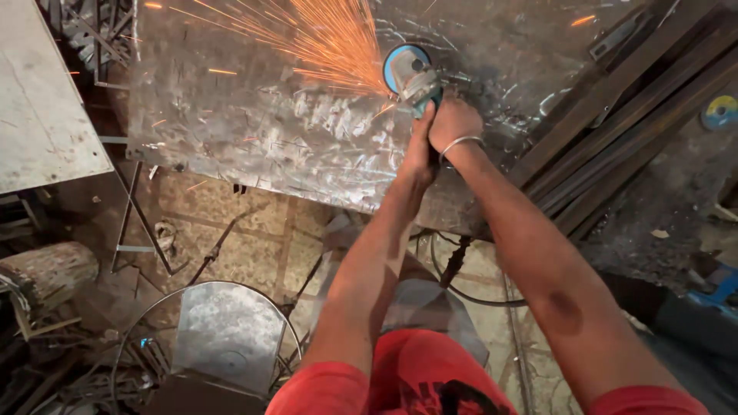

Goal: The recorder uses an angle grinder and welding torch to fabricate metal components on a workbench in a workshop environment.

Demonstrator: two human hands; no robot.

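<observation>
A: What are the hands on?

B: Both grip an angle grinder [415,81] up at twelve o'clock in the head view. The right hand [455,123] is a closed fist around the rear of its body, a metal bangle [459,142] on the wrist. The left hand [421,146] is wrapped around the tool from below, thumb side toward the head of the grinder.

A: And the disc?

B: The blue-faced grinding disc [401,65] touches a large scuffed steel sheet [261,123] that fills the top of the view. A fan of orange sparks [323,38] shoots from the contact point toward ten and eleven o'clock.

A: What lies around it?

B: At two o'clock, long steel bars [630,100] lie slanted beside the sheet, and a spare cutting disc [720,111] rests at three o'clock. A flat grey panel [46,100] sits at nine o'clock. Down at seven o'clock a small metal plate [227,330] stands inside a wire hoop [127,330], with a wooden log [50,269] just left of them at eight. A black cable [461,288] loops on the tiled floor [246,223] near the centre. The person's red shorts [415,376] show at six.
</observation>
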